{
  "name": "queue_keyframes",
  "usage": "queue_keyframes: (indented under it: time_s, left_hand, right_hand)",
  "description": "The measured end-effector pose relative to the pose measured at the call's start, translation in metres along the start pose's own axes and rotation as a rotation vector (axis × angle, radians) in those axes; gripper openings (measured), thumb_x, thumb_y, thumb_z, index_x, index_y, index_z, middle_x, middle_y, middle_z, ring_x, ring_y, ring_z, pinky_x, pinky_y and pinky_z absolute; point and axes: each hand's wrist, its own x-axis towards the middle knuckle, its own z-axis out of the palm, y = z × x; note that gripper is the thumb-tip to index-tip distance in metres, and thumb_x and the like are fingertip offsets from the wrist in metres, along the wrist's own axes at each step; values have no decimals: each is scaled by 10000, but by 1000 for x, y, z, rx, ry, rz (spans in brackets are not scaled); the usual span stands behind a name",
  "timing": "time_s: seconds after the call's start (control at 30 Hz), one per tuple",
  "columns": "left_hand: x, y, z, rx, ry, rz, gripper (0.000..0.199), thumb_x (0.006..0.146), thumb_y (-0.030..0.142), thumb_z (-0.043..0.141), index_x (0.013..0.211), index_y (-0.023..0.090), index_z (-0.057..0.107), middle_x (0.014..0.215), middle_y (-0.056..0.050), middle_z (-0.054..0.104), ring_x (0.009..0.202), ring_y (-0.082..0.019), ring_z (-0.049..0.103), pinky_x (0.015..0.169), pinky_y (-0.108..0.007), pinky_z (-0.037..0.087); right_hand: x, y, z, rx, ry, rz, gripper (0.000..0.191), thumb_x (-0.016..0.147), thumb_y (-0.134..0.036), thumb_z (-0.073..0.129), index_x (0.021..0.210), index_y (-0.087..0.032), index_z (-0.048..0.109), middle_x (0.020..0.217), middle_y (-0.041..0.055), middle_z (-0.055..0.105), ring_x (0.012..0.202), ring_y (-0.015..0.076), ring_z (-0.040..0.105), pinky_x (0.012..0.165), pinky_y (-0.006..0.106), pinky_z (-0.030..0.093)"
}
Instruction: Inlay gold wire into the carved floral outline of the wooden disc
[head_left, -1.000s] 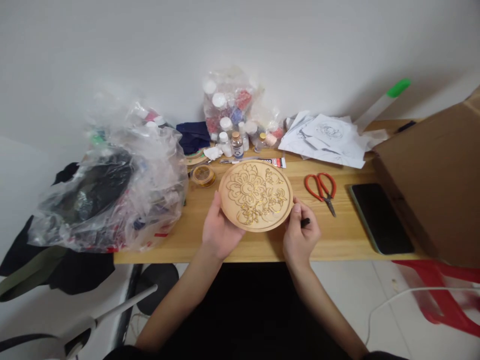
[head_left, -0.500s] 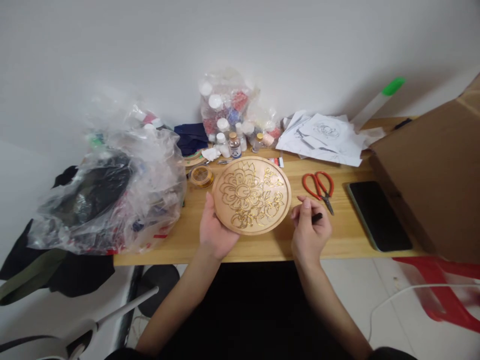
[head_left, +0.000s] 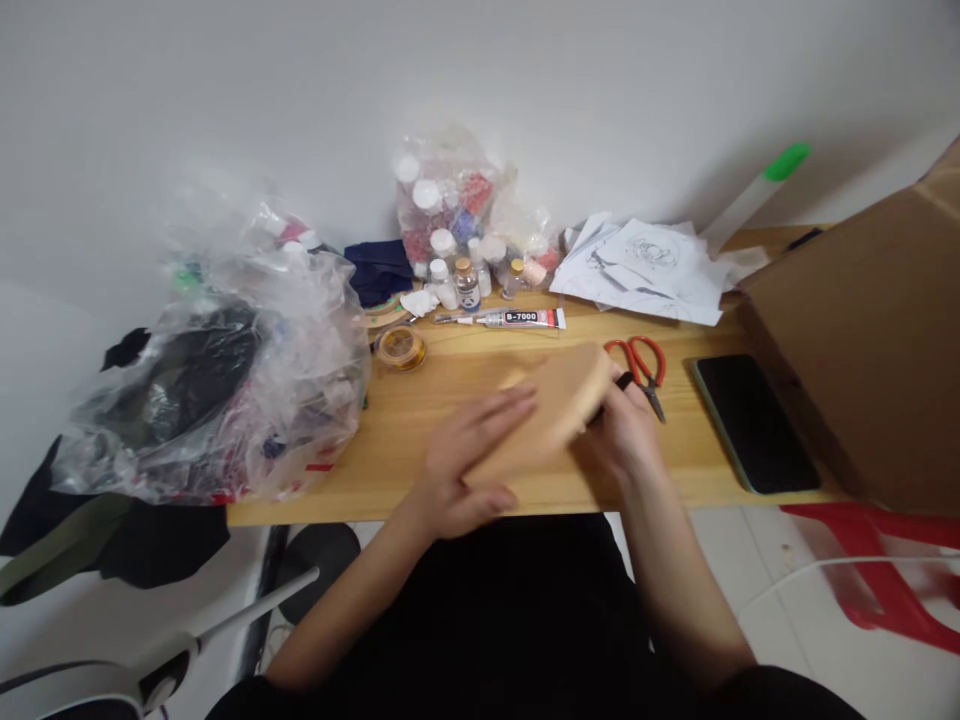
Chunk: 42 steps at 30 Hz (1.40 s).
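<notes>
The round wooden board [head_left: 555, 410] is tipped steeply over the table, blurred by motion, its plain back towards me. Its gold-patterned face is hidden. At its left side, my left hand [head_left: 469, 455] has the fingers stretched along the wood and the thumb below, steadying it. My right hand [head_left: 626, 420] grips the right edge; a short black object [head_left: 624, 381] shows by its fingers, its kind unclear. Just behind that hand lie red-handled pliers [head_left: 646, 365]. A spool of gold wire [head_left: 401, 348] and a B-7000 glue tube [head_left: 521, 318] lie beyond the board.
Plastic bags [head_left: 300, 370] bulge over the table's left side. Small bottles [head_left: 466, 285] and a bag of jars [head_left: 450, 200] stand at the back. Printed papers [head_left: 641, 268], a phone [head_left: 756, 425] and a cardboard box [head_left: 862, 340] occupy the right side.
The board has turned from its patterned face to its plain back and tilted up. My right hand has come onto its right edge, and my left hand has shifted round its left side.
</notes>
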Motion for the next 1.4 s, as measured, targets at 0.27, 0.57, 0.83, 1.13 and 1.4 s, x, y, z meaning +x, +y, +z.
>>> queue_keyframes:
  time_s: [0.27, 0.57, 0.83, 1.13, 1.4]
  left_hand:
    - [-13, 7, 14, 740, -417, 590, 586, 824, 530, 646, 1327, 254, 530, 1345, -115, 570, 1321, -285, 458, 1092, -444, 384]
    - [-19, 2, 17, 559, -263, 451, 540, 832, 170, 694, 1277, 432, 536, 1213, 48, 666, 1146, -172, 624, 1036, -330, 457]
    - [-27, 0, 14, 976, -113, 665, 447, 817, 312, 717, 1215, 460, 578, 1082, 54, 693, 1062, -180, 649, 1077, -347, 385]
    - [-24, 3, 18, 1082, -84, 766, 379, 804, 359, 729, 1173, 368, 639, 1101, -19, 665, 1120, -215, 596, 1015, -336, 382]
    - [-26, 0, 16, 815, -177, 531, 494, 804, 289, 737, 1228, 478, 569, 1173, 44, 645, 1257, -246, 517, 1026, -350, 355]
  right_hand:
    - [11, -14, -29, -66, -173, 19, 413, 713, -651, 611, 760, -257, 494, 748, 39, 672, 806, 242, 652, 671, 376, 487]
    - [-3, -18, -26, -36, -142, -51, 389, 734, -632, 599, 750, -262, 479, 797, 35, 675, 903, 247, 666, 725, 396, 504]
    - [-4, -17, -26, -30, -7, -117, 391, 741, -623, 562, 715, -263, 413, 861, 60, 700, 985, 271, 664, 815, 469, 513]
    - [-11, -22, -26, 48, 42, -138, 326, 742, -540, 583, 726, -266, 408, 845, 26, 718, 947, 229, 684, 880, 457, 501]
    - [-15, -29, -26, 50, 27, -171, 355, 733, -549, 588, 720, -266, 374, 874, 24, 727, 899, 220, 692, 846, 449, 539]
